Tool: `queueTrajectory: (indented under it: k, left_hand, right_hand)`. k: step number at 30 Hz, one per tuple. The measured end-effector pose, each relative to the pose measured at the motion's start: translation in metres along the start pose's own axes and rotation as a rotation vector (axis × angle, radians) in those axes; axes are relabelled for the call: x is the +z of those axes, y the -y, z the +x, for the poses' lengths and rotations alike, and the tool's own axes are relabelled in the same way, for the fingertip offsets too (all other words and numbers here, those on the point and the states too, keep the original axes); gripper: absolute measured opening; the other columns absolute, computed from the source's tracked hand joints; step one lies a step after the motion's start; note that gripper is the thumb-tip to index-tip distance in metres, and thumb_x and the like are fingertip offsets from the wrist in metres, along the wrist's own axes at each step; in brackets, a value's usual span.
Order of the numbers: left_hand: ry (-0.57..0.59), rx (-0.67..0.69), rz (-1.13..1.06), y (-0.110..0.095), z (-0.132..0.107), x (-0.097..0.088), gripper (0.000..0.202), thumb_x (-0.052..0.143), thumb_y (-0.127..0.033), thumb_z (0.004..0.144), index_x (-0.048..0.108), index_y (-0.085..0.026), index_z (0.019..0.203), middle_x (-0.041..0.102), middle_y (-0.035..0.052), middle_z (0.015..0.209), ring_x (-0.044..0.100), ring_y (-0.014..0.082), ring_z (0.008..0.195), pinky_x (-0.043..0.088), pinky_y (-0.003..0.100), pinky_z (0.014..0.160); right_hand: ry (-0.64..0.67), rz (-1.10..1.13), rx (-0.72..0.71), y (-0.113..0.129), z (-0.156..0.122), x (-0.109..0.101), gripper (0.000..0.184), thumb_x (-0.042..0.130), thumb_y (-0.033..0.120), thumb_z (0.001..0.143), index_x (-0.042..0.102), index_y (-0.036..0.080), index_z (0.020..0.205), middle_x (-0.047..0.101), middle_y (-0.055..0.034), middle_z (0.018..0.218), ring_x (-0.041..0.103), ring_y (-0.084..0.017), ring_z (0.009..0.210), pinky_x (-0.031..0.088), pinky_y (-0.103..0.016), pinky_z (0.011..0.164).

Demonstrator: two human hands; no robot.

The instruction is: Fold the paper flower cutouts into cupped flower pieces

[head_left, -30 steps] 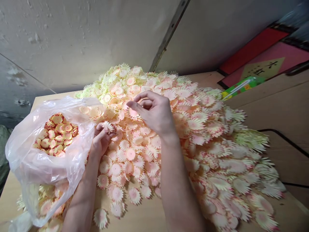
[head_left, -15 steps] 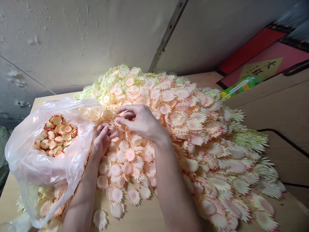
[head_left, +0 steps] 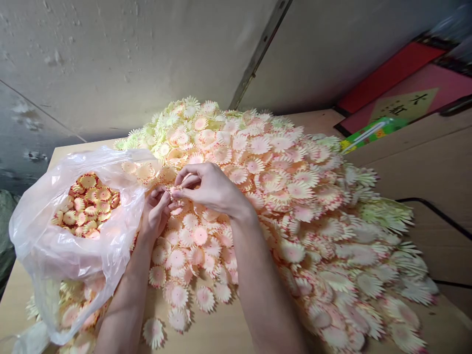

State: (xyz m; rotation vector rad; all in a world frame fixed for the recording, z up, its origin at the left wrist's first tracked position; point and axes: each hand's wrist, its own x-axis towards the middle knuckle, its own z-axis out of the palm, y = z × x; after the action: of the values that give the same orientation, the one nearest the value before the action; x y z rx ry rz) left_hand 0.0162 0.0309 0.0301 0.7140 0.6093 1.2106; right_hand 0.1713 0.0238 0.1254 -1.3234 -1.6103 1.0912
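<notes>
My left hand (head_left: 158,210) and my right hand (head_left: 210,189) meet over a large pile of artificial flower pieces (head_left: 258,145), pale pink and cream with fringed, red-tipped edges. Between the fingertips of both hands is one small flower piece (head_left: 173,189), partly covered by the fingers. Both hands are closed in a pinch on it. Left of my left hand, a thin translucent plastic bag (head_left: 40,231) lies open, with several small, cupped yellow flower pieces (head_left: 90,204) with red edges inside.
The pile spreads over a light wooden table (head_left: 214,334), with more flower pieces under the bag. A pale wall (head_left: 147,64) stands behind. At right are a cardboard box (head_left: 416,162), red boxes (head_left: 394,73), a green packet (head_left: 387,129) and a black cable (head_left: 435,211).
My right hand has moved slightly left and down, and its fingertips now meet those of my left hand at the flower piece. The view has shifted slightly.
</notes>
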Motion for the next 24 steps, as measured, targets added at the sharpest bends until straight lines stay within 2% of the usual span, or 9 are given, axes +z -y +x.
queueTrajectory:
  k: [7,11,16,21,24]
  left_hand:
    - [-0.007,0.029,-0.008,0.0000,0.0003,0.0000,0.039,0.089,-0.036,0.066,0.061,-0.022,0.089,0.057,-0.0052,0.073,0.061,0.0084,0.066,0.057,0.023,0.068]
    - [0.003,0.046,-0.008,0.0004,0.0002,0.0002,0.034,0.089,-0.034,0.066,0.061,-0.019,0.078,0.057,-0.0056,0.071,0.058,0.0058,0.062,0.054,0.018,0.061]
    - [0.008,0.012,0.055,0.0011,0.0006,-0.0008,0.038,0.089,-0.044,0.063,0.065,-0.017,0.075,0.061,-0.0035,0.070,0.061,0.0081,0.062,0.058,0.022,0.063]
    - [-0.017,0.015,0.098,0.0026,0.0012,-0.0022,0.038,0.089,-0.044,0.062,0.069,-0.017,0.079,0.066,-0.0015,0.072,0.064,0.0097,0.063,0.060,0.025,0.066]
    - [-0.048,0.038,0.121,0.0048,0.0015,-0.0029,0.034,0.089,-0.040,0.064,0.071,-0.018,0.082,0.069,-0.0010,0.074,0.064,0.0090,0.063,0.058,0.022,0.064]
  right_hand:
    - [0.007,0.055,-0.011,-0.0053,0.0014,0.0002,0.030,0.084,0.032,0.066,0.059,0.017,0.073,0.071,-0.0014,0.062,0.072,-0.018,0.064,0.049,-0.023,0.054]
    - [0.014,0.075,-0.006,-0.0047,0.0008,-0.0010,0.035,0.086,0.033,0.063,0.057,0.018,0.073,0.070,-0.0003,0.060,0.071,-0.017,0.063,0.048,-0.022,0.053]
    - [0.022,0.048,-0.021,-0.0016,-0.0004,-0.0026,0.037,0.087,0.035,0.062,0.055,0.018,0.071,0.068,0.0006,0.057,0.068,-0.016,0.060,0.047,-0.023,0.053]
    - [-0.007,-0.054,-0.028,0.0029,-0.0003,-0.0027,0.033,0.086,0.028,0.062,0.056,0.018,0.070,0.067,0.0014,0.057,0.068,-0.015,0.058,0.047,-0.023,0.055]
    - [0.024,-0.090,-0.011,0.0036,-0.0003,-0.0022,0.029,0.084,0.019,0.063,0.055,0.018,0.070,0.068,0.0019,0.057,0.069,-0.016,0.060,0.048,-0.022,0.055]
